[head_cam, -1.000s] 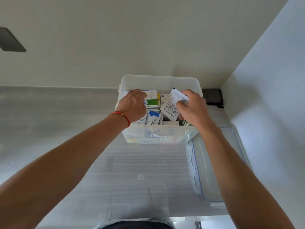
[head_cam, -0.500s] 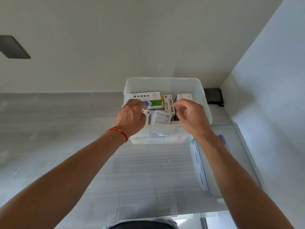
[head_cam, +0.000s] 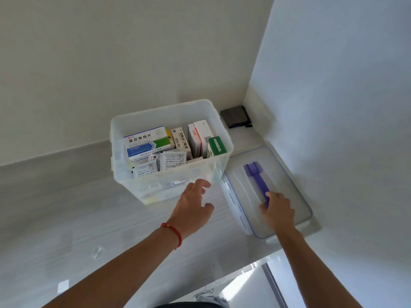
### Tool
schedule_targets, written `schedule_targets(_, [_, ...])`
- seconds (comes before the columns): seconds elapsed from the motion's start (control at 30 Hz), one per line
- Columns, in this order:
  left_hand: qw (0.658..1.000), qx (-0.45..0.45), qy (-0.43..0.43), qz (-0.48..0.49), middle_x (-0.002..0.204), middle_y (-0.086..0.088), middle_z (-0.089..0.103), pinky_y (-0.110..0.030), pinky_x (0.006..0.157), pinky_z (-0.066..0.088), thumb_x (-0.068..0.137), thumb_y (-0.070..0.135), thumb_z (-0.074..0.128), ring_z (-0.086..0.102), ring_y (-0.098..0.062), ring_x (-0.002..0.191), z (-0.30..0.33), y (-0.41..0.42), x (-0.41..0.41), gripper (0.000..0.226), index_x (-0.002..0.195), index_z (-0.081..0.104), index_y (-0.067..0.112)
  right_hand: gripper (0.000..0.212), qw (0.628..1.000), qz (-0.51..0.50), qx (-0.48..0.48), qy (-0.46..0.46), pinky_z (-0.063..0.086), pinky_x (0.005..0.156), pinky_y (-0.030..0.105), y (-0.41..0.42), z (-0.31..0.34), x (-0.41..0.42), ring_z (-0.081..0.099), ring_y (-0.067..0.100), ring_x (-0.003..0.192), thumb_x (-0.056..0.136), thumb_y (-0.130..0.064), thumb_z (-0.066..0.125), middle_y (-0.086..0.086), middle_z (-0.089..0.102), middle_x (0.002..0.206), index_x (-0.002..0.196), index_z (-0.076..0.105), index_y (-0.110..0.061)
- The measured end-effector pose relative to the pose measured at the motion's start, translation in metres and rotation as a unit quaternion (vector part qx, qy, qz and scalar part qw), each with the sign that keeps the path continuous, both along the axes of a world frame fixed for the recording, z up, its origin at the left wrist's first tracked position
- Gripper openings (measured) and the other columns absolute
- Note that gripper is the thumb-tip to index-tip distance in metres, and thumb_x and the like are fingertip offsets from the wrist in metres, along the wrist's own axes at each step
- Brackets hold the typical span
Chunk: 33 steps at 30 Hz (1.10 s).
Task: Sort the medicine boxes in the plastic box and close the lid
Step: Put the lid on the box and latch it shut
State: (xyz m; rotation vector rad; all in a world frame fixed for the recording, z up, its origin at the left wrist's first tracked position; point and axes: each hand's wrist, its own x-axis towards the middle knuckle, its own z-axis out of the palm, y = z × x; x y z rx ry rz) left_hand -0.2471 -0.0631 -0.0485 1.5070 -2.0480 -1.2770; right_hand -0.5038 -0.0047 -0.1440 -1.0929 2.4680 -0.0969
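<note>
A clear plastic box [head_cam: 155, 116] stands on the grey counter, holding several medicine boxes upright: a blue-and-green one [head_cam: 148, 144], a green one [head_cam: 216, 146] at the right, and white sachets [head_cam: 172, 161] in front. Its clear lid [head_cam: 287, 185] lies flat to the right, with a purple handle [head_cam: 256, 178] on top. My right hand [head_cam: 277, 211] grips the near end of that handle. My left hand [head_cam: 193, 205] hovers in front of the box's near right corner, fingers relaxed and spread, holding nothing.
A dark grey cloth or pad [head_cam: 235, 116] lies in the corner behind the box. White walls close in at the back and right. The counter's near edge [head_cam: 251, 266] runs below the lid, with floor visible beneath.
Both hands have come out of the box. My right hand moved right and took hold of the lid's purple handle; my left hand drew back in front of the box.
</note>
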Motion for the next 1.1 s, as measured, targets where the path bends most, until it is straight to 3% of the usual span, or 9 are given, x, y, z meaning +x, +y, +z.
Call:
schedule_targets(0.13, [0.998,0.058,-0.026,-0.012,0.116,0.002,0.055,-0.027,0.084,0.046,0.086,0.014,0.059,0.055,-0.015,0.106,-0.012,-0.005,-0.016,0.042,0.124,0.049,0.03,0.055,0.998,0.015,-0.017,0.063,0.046,0.097,0.047,-0.005,-0.011,0.001,0.05,0.031,0.125,0.098,-0.038,0.058,0.01,0.053,0.138,0.147,0.041,-0.018])
schedule_targets(0.27, [0.997,0.06,-0.056,-0.005,0.109,0.005,0.056,-0.032,0.083,0.053,0.085,0.014,0.059,0.057,-0.013,0.101,-0.018,-0.01,-0.019,0.039,0.12,0.052,0.029,0.041,0.994,0.022,-0.017,0.102,0.046,0.091,0.043,-0.02,-0.016,-0.007,0.054,0.029,0.115,0.101,-0.045,0.051,0.008,0.059,0.123,0.129,0.055,-0.015])
schedule_targets(0.4, [0.997,0.059,-0.05,0.014,0.101,0.008,0.06,-0.019,0.066,0.046,0.085,0.011,0.058,0.057,-0.002,0.089,-0.02,-0.015,-0.014,0.035,0.114,0.055,0.03,0.025,0.98,0.069,0.004,0.189,0.044,0.088,0.042,-0.027,-0.021,-0.01,0.059,0.027,0.106,0.103,-0.032,0.049,0.006,0.062,0.112,0.118,0.059,-0.014])
schedule_targets(0.53, [0.997,0.041,-0.056,0.021,0.098,0.01,0.063,-0.017,0.067,0.046,0.086,0.01,0.058,0.058,0.0,0.09,-0.017,-0.021,-0.005,0.032,0.112,0.057,0.029,0.027,0.975,0.06,-0.007,0.213,0.042,0.096,0.05,-0.026,-0.016,-0.007,0.058,0.031,0.104,0.106,-0.029,0.043,0.01,0.062,0.108,0.114,0.057,-0.007])
schedule_targets(0.63, [0.998,0.023,-0.051,0.015,0.097,0.009,0.065,-0.018,0.071,0.047,0.085,0.01,0.059,0.059,0.0,0.091,-0.014,-0.026,-0.001,0.031,0.11,0.059,0.029,0.03,0.985,0.019,-0.036,0.167,0.048,0.095,0.052,-0.016,-0.004,-0.005,0.057,0.032,0.106,0.106,-0.033,0.045,0.014,0.059,0.113,0.117,0.053,-0.006])
schedule_targets(0.73, [0.999,0.015,-0.036,0.002,0.097,0.011,0.065,-0.014,0.07,0.045,0.085,0.011,0.059,0.059,0.001,0.093,-0.011,-0.028,0.001,0.031,0.108,0.059,0.031,0.026,0.99,-0.033,-0.091,0.104,0.051,0.089,0.053,0.005,0.005,-0.005,0.059,0.035,0.102,0.106,-0.025,0.045,0.018,0.055,0.116,0.118,0.052,-0.003])
schedule_targets(0.9, [0.999,0.019,-0.01,-0.034,0.099,0.011,0.066,-0.011,0.071,0.043,0.086,0.011,0.058,0.061,0.0,0.095,-0.003,-0.025,-0.006,0.029,0.107,0.062,0.031,0.026,0.969,-0.11,-0.221,0.012,0.057,0.081,0.053,0.044,0.033,-0.004,0.061,0.036,0.09,0.106,-0.018,0.047,0.024,0.052,0.119,0.121,0.051,0.002])
schedule_targets(1.1, [0.99,0.053,0.126,-0.022,0.102,0.008,0.07,-0.02,0.073,0.059,0.092,0.031,0.06,0.07,-0.007,0.092,0.047,-0.033,-0.025,0.021,0.112,0.066,0.03,0.024,0.942,-0.105,-0.319,-0.004,0.06,0.073,0.041,0.064,0.097,-0.006,0.059,0.022,0.088,0.106,-0.023,0.05,0.014,0.052,0.124,0.125,0.05,-0.009])
